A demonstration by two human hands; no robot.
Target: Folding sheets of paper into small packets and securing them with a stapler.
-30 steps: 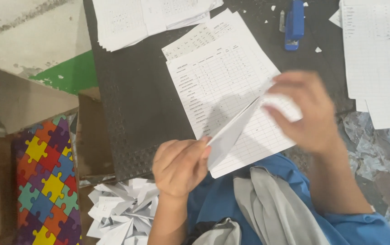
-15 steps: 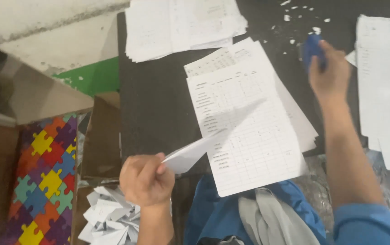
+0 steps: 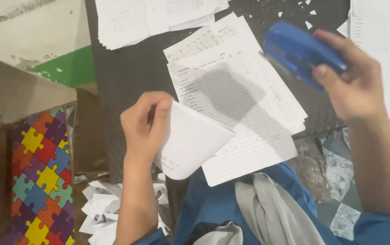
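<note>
My left hand grips a folded white paper at its left edge, holding it over the near edge of the dark table. My right hand is raised at the right and holds a blue stapler above the table. Beneath and between the hands lies a stack of printed sheets with rows of small text.
More paper piles sit at the table's far edge and right side. A heap of folded papers lies on the floor beside a colourful puzzle mat. Small paper scraps dot the tabletop.
My right hand reached to the far right of the table, picked up the blue stapler and brought it back toward me. My left hand kept the folded paper and lifted it slightly.
</note>
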